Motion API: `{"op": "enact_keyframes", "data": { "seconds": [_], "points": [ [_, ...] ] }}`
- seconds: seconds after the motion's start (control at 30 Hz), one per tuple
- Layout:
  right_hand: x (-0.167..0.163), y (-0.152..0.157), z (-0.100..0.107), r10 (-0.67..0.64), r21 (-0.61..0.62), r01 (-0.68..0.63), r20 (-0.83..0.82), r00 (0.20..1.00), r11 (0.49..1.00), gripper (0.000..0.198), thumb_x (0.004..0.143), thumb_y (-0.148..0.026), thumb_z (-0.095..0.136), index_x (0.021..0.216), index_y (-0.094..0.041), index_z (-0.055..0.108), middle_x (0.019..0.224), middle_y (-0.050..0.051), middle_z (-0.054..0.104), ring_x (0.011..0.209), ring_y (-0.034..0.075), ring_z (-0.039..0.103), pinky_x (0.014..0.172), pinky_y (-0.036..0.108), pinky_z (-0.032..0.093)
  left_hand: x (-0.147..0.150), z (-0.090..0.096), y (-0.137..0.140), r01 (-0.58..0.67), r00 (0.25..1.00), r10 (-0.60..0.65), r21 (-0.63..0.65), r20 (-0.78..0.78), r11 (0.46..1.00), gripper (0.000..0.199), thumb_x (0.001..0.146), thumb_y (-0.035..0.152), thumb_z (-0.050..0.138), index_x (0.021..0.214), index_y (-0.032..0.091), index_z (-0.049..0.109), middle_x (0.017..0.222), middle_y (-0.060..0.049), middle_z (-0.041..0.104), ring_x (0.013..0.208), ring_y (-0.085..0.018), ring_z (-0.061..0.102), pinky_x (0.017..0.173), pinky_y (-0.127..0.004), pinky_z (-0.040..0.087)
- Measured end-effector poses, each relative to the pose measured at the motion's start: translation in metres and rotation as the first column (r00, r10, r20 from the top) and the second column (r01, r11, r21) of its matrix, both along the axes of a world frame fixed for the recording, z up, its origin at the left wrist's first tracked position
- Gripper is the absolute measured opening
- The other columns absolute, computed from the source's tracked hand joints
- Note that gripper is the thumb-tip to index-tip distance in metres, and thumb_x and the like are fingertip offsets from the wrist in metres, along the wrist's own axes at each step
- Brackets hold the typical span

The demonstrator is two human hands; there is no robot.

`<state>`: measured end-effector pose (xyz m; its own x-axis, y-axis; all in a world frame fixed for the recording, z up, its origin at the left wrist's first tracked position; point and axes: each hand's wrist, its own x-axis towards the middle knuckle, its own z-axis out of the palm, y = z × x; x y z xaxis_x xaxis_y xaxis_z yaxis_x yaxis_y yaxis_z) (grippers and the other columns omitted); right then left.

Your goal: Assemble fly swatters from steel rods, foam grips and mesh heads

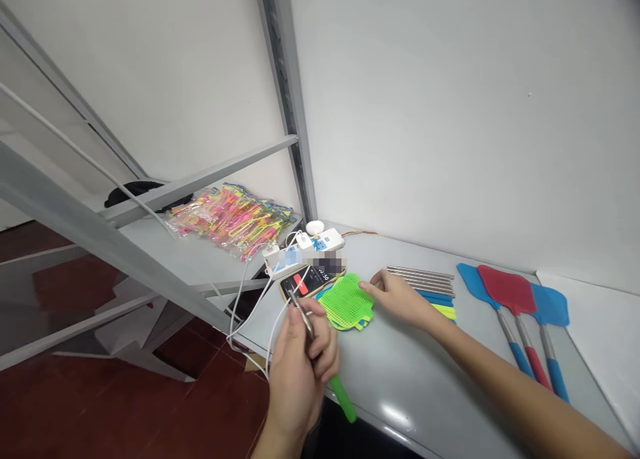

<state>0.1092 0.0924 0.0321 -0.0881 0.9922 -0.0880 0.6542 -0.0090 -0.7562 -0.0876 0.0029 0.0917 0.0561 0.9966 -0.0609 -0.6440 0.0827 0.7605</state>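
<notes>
1. Left hand (300, 366) closed around a metal rod with green handle (343, 396); rod tip pointing up and away toward the phone (303, 282), handle end trailing toward the body.
2. Right hand (397, 298) nearer the green swatter heads (345, 302), lying just ahead and right of the rod tip; fingers (367, 289) loosely spread, tips touching the stack's edge.
3. Metal rods (423, 278) just beyond right hand; finished swatters (520, 312) well apart on bench (400, 372).

Left hand (300, 366) grips green-handled rod (320, 352); right hand (400, 299) touches green swatter head (345, 300)
</notes>
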Motion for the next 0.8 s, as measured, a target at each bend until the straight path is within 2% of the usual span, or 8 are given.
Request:
{"op": "enact_keyframes", "data": {
  "seconds": [0.1,0.2,0.37,0.43,0.53,0.63,0.7,0.8],
  "points": [
    [-0.003,0.007,-0.008,0.016,-0.041,-0.016,0.002,1.0,0.999,0.036,0.077,-0.052,0.066,0.078,-0.017,0.06,0.07,0.003,0.062,0.064,0.017,0.051,0.059,0.028,0.032,-0.006,-0.014,-0.002,0.11,0.99,-0.117,-0.089,-0.081,0.99,0.028,0.092,0.051,0.051,0.099,0.024,0.05,0.058,0.01,0.032,0.04,-0.004,0.017,0.036,-0.013,0.019],
    [-0.003,0.008,-0.007,0.017,-0.057,-0.02,-0.052,0.998,0.998,0.031,0.076,-0.046,0.067,0.069,-0.018,0.057,0.063,-0.001,0.056,0.061,0.014,0.046,0.056,0.027,0.029,-0.013,-0.024,-0.004,0.192,0.97,-0.213,-0.167,-0.118,0.967,0.03,0.091,0.054,0.052,0.096,0.024,0.046,0.06,0.01,0.031,0.04,-0.003,0.016,0.036,-0.013,0.017],
    [0.002,-0.008,0.005,-0.046,-0.107,0.017,-0.274,0.961,0.994,0.034,0.083,-0.052,0.057,0.077,-0.02,0.049,0.055,-0.007,0.043,0.048,0.01,0.037,0.048,0.024,0.025,-0.013,-0.035,-0.005,0.239,0.952,-0.279,-0.265,-0.127,0.934,0.035,0.089,0.057,0.053,0.094,0.024,0.046,0.061,0.011,0.029,0.04,-0.002,0.015,0.036,-0.014,0.014],
    [0.005,-0.021,0.013,-0.087,-0.131,0.04,-0.377,0.922,0.991,0.036,0.087,-0.057,0.049,0.085,-0.021,0.045,0.053,-0.01,0.039,0.043,0.008,0.033,0.044,0.022,0.023,-0.007,-0.04,-0.004,0.266,0.936,-0.318,-0.293,-0.149,0.919,0.035,0.09,0.058,0.05,0.094,0.023,0.048,0.061,0.01,0.029,0.041,-0.002,0.013,0.037,-0.014,0.011],
    [0.013,-0.043,0.027,-0.138,-0.12,0.089,-0.515,0.846,0.989,0.04,0.089,-0.061,0.044,0.096,-0.022,0.043,0.058,-0.009,0.045,0.042,0.008,0.037,0.043,0.022,0.026,0.006,-0.045,-0.001,0.383,0.873,-0.442,-0.272,-0.206,0.883,0.034,0.093,0.057,0.045,0.094,0.023,0.049,0.062,0.01,0.03,0.041,-0.002,0.014,0.037,-0.014,0.01],
    [0.023,-0.067,0.043,-0.15,-0.089,0.124,-0.718,0.68,0.988,0.035,0.088,-0.055,0.053,0.098,-0.022,0.046,0.067,-0.004,0.055,0.046,0.009,0.047,0.044,0.023,0.033,0.024,-0.044,0.002,0.536,0.777,-0.578,-0.219,-0.249,0.815,0.03,0.095,0.054,0.043,0.096,0.024,0.05,0.063,0.009,0.032,0.039,-0.003,0.014,0.036,-0.016,0.01],
    [0.031,-0.082,0.052,-0.154,-0.068,0.166,-0.796,0.585,0.984,0.029,0.09,-0.05,0.054,0.095,-0.022,0.048,0.067,-0.003,0.058,0.047,0.01,0.049,0.044,0.023,0.032,0.039,-0.04,0.003,0.604,0.732,-0.631,-0.183,-0.257,0.776,0.028,0.096,0.052,0.042,0.097,0.024,0.05,0.064,0.009,0.034,0.039,-0.003,0.014,0.036,-0.016,0.01],
    [0.043,-0.099,0.062,-0.155,0.013,0.265,-0.784,0.602,0.964,0.026,0.094,-0.046,0.05,0.087,-0.021,0.049,0.057,-0.006,0.051,0.045,0.009,0.044,0.045,0.024,0.028,0.063,-0.031,-0.001,0.658,0.699,-0.668,-0.136,-0.254,0.741,0.027,0.097,0.049,0.041,0.098,0.025,0.051,0.064,0.009,0.035,0.039,-0.003,0.013,0.036,-0.017,0.01]
  ]
}}
